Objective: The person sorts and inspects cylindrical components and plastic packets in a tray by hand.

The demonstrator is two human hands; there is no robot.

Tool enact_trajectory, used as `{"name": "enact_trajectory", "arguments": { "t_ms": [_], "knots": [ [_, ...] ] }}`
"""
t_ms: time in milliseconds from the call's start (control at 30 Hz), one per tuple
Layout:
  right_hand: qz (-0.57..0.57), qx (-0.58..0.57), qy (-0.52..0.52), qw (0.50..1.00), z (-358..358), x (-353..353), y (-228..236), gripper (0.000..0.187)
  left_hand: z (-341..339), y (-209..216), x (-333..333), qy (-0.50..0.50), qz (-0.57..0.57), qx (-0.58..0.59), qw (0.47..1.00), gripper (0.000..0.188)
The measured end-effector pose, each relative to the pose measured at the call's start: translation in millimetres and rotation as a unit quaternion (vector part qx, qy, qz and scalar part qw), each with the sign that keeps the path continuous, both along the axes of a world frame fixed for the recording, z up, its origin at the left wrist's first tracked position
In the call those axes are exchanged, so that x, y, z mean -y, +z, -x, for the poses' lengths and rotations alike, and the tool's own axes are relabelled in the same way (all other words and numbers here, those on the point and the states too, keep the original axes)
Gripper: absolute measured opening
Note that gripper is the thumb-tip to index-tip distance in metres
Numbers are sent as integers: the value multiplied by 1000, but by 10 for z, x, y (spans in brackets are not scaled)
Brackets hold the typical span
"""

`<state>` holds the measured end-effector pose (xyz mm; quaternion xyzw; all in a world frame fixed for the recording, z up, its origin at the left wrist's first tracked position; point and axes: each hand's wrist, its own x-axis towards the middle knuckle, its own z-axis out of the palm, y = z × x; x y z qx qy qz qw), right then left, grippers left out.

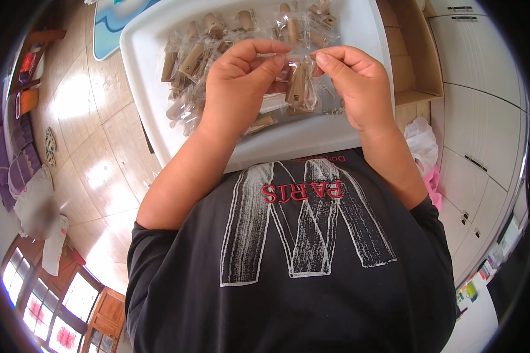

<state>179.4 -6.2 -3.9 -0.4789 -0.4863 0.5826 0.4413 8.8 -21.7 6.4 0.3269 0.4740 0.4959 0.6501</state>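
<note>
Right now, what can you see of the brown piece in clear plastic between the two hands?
The brown piece is narrow and matte, its material uncertain, with a small dark square mark near its lower end. Clear, crinkled wrapping surrounds it, shiny in places. It is over the white tray, its marked end lowest in the picture, between the left hand and right hand, whose fingertips appear to touch the wrapping's top.

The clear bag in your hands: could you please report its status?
Left hand, right hand pinching top of clear bag. Brown piece inside. More bagged brown pieces crowd white tray.
</note>
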Motion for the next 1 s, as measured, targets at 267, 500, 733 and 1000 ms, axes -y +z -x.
{"name": "enact_trajectory", "arguments": {
  "t_ms": [267,500,733,1000],
  "knots": [
    [152,-91,1,984,-57,-6,-25,15,56,-90,1,-14,27,45,999,13],
    [103,-27,19,994,7,-28,78,19,41,-61,14,-28,-54,-29,998,12],
    [-13,128,29,991,-120,-158,63,16,-2,-146,-8,-32,-71,-86,993,21],
    [-101,348,-82,928,-239,-262,218,19,-15,-249,-32,-134,-122,-286,941,25]
  ]
}}
